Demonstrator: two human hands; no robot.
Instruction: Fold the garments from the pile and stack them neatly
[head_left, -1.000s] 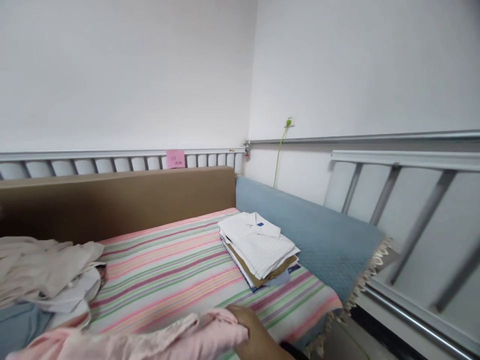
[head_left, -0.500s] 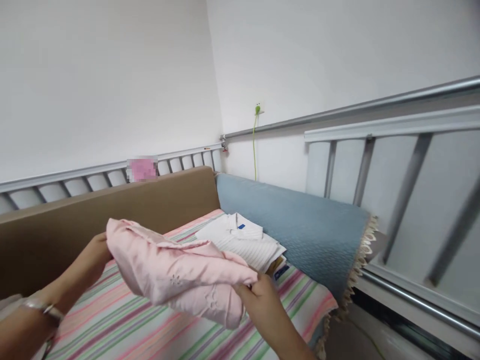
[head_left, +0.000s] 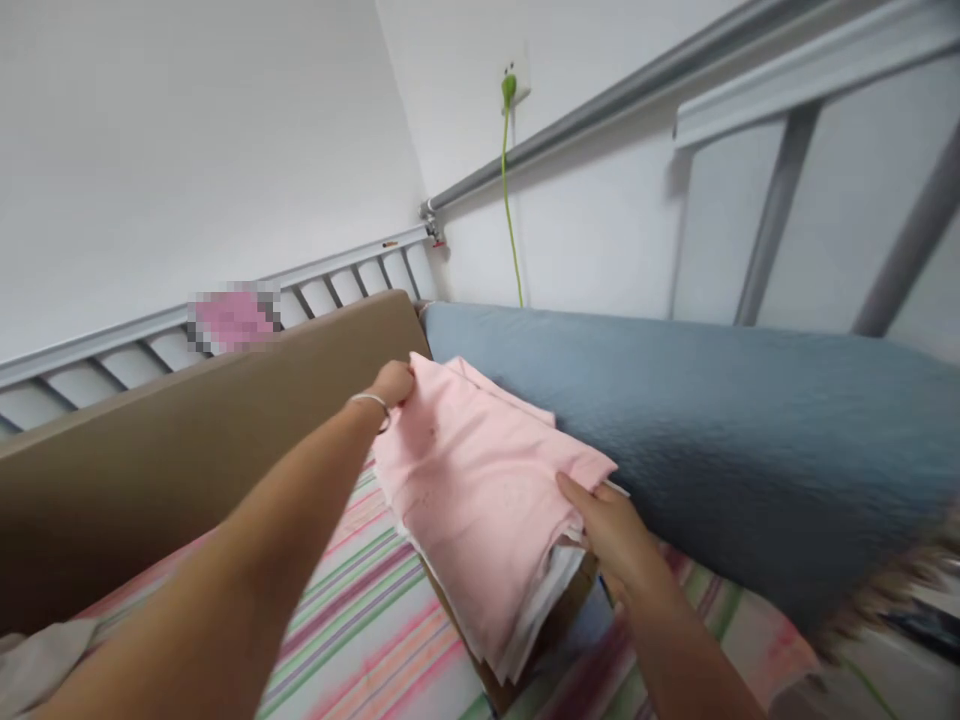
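Over the clothes stack (head_left: 553, 580), the left grip (head_left: 393, 383) and right grip (head_left: 615, 525) pinch a pink garment (head_left: 480, 480).

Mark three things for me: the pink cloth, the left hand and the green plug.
Pink cloth (head_left: 480, 460): head view, middle of its upper surface.
Left hand (head_left: 393, 382): head view, back of the hand.
Green plug (head_left: 509, 88): head view, middle of its body.

Single head-worn view, facing forward and down, near both hands (head_left: 616, 530)

Pink garment (head_left: 480, 460) mostly hides pile (head_left: 553, 578); note (head_left: 234, 318) pixelated.
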